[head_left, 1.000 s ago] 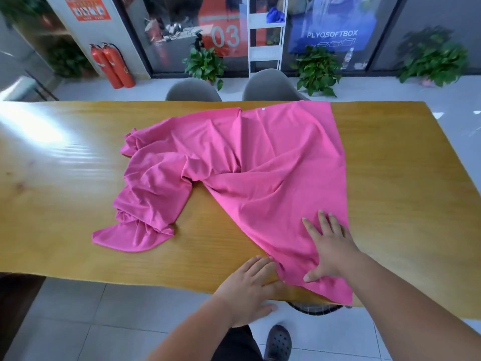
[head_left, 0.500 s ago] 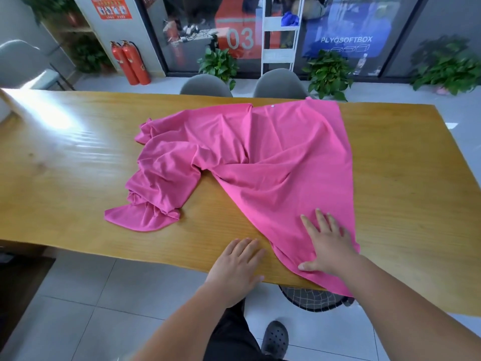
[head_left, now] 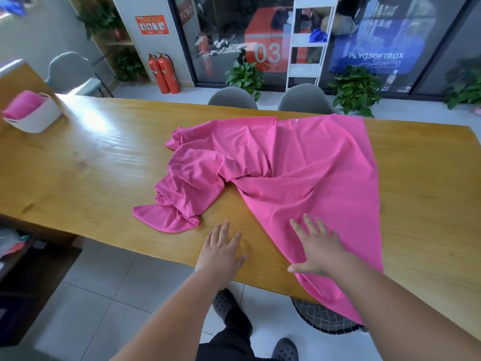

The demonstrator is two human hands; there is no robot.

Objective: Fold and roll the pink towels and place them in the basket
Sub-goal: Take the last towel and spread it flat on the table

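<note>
Flattening before folding: pin pink towel [head_left: 299, 178], half bunched on bench [head_left: 78, 165] with near corner draped over edge, under right hand [head_left: 316, 251], flat and open on cloth. Send left hand [head_left: 221, 254], flat and empty on bare wood, to crumpled end and draw square. Basket [head_left: 36, 122] far left, apparently one roll [head_left: 23, 104] inside.

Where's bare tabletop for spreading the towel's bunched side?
Widest bare wood: between the basket and the bunched side of the pink towel. Narrower strip of table right of it. Crowded: near edge, at left hand and right hand.
</note>
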